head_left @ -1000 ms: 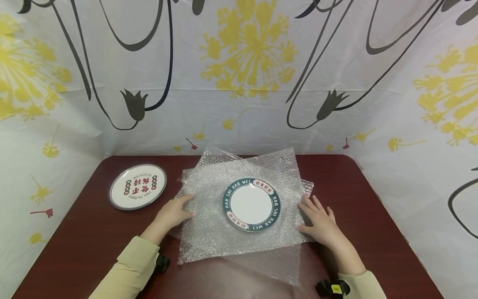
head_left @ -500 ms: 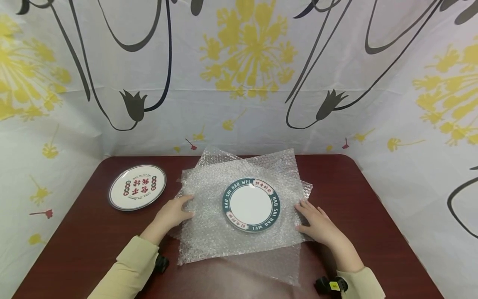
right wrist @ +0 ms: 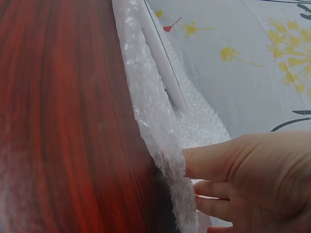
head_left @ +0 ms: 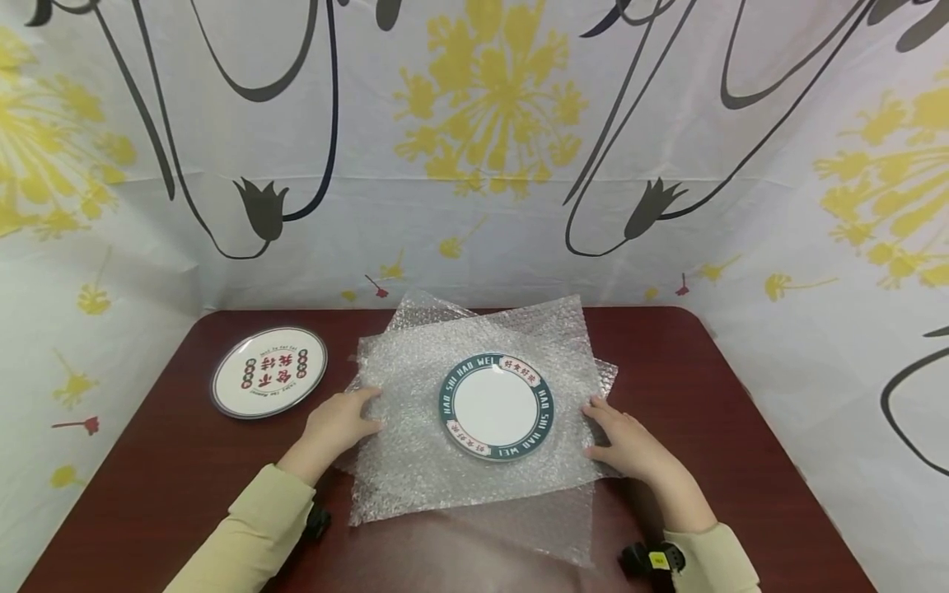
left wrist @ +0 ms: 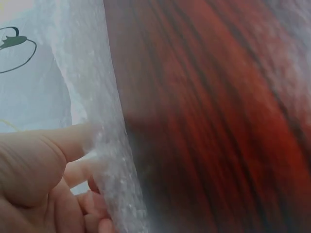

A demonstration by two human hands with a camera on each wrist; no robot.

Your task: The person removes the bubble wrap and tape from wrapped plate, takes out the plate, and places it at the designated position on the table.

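Observation:
A white plate with a teal lettered rim (head_left: 497,408) lies face up on the top sheet of bubble wrap (head_left: 415,469). Another sheet of bubble wrap (head_left: 544,527) lies beneath it at a different angle. My left hand (head_left: 335,427) pinches the left edge of the wrap, thumb on top and fingers curled at the edge in the left wrist view. On the opposite side my right hand (head_left: 636,445) pinches the right edge between thumb and fingers. In the right wrist view the plate's side (right wrist: 165,63) shows above the wrap. Neither hand touches the plate.
A second white plate with red characters (head_left: 268,372) lies on the far left of the dark red wooden table (head_left: 741,461). Behind the table hangs a white cloth (head_left: 474,239) with yellow and grey flower prints. It also covers both sides.
My right hand's spread fingers have drawn together onto the wrap's right edge. The left hand keeps its place at the left edge. The plates and wrap lie as before.

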